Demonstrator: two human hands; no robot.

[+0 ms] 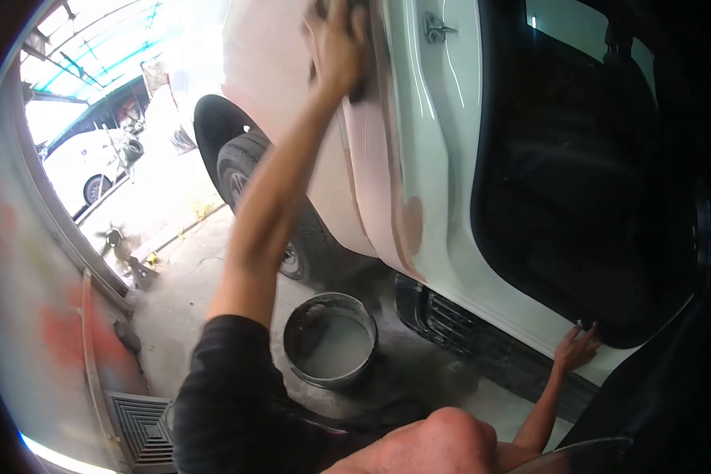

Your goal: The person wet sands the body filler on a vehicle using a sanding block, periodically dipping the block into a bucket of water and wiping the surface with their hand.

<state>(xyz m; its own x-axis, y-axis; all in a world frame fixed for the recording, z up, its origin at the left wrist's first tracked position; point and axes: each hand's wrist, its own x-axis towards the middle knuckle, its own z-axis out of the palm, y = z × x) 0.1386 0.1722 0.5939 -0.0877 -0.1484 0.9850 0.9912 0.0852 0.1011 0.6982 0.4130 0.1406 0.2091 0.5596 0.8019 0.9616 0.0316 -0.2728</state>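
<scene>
A: What hues mark the body panel (292, 158)?
B: Pale pink, with brownish bands along its edge; a tan-brown patch (412, 225) lies lower down. The block (359, 85) is dark, near black.
A: And the door frame (434, 118)?
B: Glossy white with a faint green cast, bordered by black trim (477, 189).
A: The bucket (329, 384)?
B: Black, its liquid (340, 351) milky grey; the floor (186, 308) is grey, mottled darker.
A: Which surfaces are patterned?
B: The grey grille (153, 423), in concentric squares; the pale grey wall (24, 276), with blurred orange-red blotches; the roof (79, 59), white, striped turquoise.
</scene>
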